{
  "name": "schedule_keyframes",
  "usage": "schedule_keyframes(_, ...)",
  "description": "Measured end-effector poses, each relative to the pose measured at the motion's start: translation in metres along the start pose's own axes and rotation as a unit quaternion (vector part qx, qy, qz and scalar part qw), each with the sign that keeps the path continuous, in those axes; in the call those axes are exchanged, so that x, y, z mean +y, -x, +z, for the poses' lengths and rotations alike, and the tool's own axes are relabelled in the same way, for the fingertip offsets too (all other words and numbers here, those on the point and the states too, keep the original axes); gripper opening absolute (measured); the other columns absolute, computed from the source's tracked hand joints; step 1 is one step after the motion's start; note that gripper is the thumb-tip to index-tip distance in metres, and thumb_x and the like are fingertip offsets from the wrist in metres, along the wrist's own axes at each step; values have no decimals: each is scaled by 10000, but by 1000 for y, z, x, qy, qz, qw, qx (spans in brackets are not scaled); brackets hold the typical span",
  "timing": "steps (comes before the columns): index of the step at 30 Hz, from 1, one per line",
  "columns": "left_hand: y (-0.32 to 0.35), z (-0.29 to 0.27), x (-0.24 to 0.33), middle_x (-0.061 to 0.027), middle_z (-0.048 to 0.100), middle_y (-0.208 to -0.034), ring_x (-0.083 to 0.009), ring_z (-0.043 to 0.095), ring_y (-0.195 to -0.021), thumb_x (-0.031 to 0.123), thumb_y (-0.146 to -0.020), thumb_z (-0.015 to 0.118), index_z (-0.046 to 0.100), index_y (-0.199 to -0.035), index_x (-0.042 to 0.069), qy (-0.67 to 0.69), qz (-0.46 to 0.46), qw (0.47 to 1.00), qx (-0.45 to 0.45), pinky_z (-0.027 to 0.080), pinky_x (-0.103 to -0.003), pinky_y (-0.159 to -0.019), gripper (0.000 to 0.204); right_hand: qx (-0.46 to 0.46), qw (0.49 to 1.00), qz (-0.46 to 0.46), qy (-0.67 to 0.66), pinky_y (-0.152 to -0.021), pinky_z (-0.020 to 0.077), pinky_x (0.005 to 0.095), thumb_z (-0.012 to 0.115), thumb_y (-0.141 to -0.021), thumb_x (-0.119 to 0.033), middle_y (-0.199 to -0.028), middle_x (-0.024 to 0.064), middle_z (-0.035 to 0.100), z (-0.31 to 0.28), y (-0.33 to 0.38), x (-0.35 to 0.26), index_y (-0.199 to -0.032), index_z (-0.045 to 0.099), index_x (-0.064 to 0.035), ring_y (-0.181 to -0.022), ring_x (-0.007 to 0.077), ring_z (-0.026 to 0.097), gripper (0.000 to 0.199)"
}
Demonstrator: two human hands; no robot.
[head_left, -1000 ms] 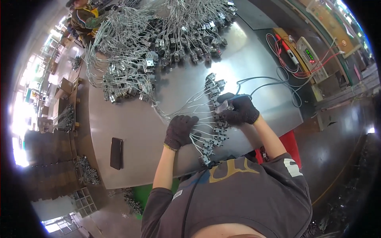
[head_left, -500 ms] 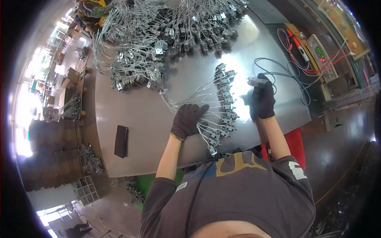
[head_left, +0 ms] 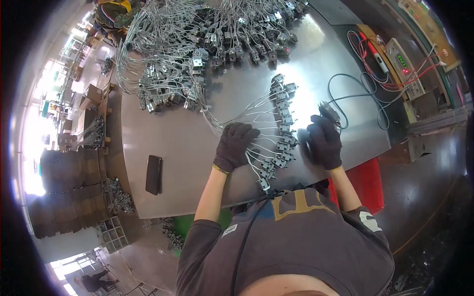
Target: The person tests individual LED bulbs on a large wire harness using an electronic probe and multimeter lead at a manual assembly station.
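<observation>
A bundle of white wires [head_left: 217,127] fans out across the metal table. Each wire ends in a small grey metal-and-plastic connector [head_left: 285,120], and these lie in a curved row. On the wires, left of the row, my left hand [head_left: 236,145] in a dark knitted glove is closed over them, its thumb side toward the connectors. My gloved right hand [head_left: 326,143] grips a grey block-shaped plug [head_left: 330,112] with a dark green cable [head_left: 344,84] joined to it. This plug is just right of the row, apart from it. The gloved fingers partly hide it.
A large heap of similar wired connectors [head_left: 173,74] covers the table's far side. A black phone [head_left: 153,175] lies at the left. At the far right stand a meter box with a lit display [head_left: 404,64] and a red probe pen [head_left: 373,52]. A red stool [head_left: 365,185] is below the right edge.
My right hand has moved nearer to me with the plug, drawing the green cable along. The left hand stays in nearly the same place on the wires. The meter's display has changed.
</observation>
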State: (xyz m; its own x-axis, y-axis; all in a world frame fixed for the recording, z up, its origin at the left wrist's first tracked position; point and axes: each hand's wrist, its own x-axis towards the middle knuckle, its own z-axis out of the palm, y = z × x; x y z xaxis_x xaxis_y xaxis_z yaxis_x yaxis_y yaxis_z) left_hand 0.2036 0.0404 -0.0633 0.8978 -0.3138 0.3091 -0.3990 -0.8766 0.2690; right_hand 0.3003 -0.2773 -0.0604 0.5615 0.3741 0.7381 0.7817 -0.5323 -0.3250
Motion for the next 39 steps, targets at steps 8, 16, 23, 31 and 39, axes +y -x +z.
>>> schedule_keyframes(8, 12, -43, 43, -175, 575, -1431, -445, 526, -1336, 438, -712, 884, 636, -1387, 223, -97, -160, 979, -78, 419, -587, -1143, 751, -303, 940, 123, -94, -696, 577, 433, 736, -938, -317, -875, 128, 741, 19, -21, -4, -1106, 706, -143, -799, 334, 736, 243)
schedule_keyframes(16, 51, -37, -52, -195, 625, -1382, -349, 611, -1292, 234, -799, 875, 574, -1423, 59, 89, -362, 905, 202, 499, -442, -1105, 715, -252, 949, 121, -145, -670, 576, 454, 845, -788, -302, -866, 124, 733, 30, -7, -27, -1215, 700, -154, -743, 346, 721, 475)
schedule_keyframes(23, -5, 20, -113, -25, 678, -886, -161, 660, -768, 144, -953, 762, 692, -1098, 46, 517, -378, 660, 393, 550, -326, -692, 188, -324, 918, 48, -226, -802, 569, 496, 791, -794, -352, -994, 98, 749, 25, -18, -72, -1347, 615, -146, -947, 342, 719, 616)
schedule_keyframes(31, -33, 9, -123, 2, 608, -709, -110, 558, -547, 200, -989, 744, 702, -1007, 69, 495, -427, 703, 281, 475, -299, -510, 139, -350, 871, -3, -345, -912, 550, 471, 686, -868, -210, -982, 81, 704, 58, -2, -101, -1273, 655, -158, -975, 316, 682, 409)
schedule_keyframes(39, -51, 22, -135, -14, 654, -753, -128, 585, -574, 446, -947, 773, 715, -1017, 63, 418, -511, 686, 306, 480, -340, -534, 394, -378, 895, 12, -238, -795, 556, 451, 701, -859, -159, -911, 57, 692, 58, 5, -113, -1029, 699, -166, -886, 301, 672, 170)
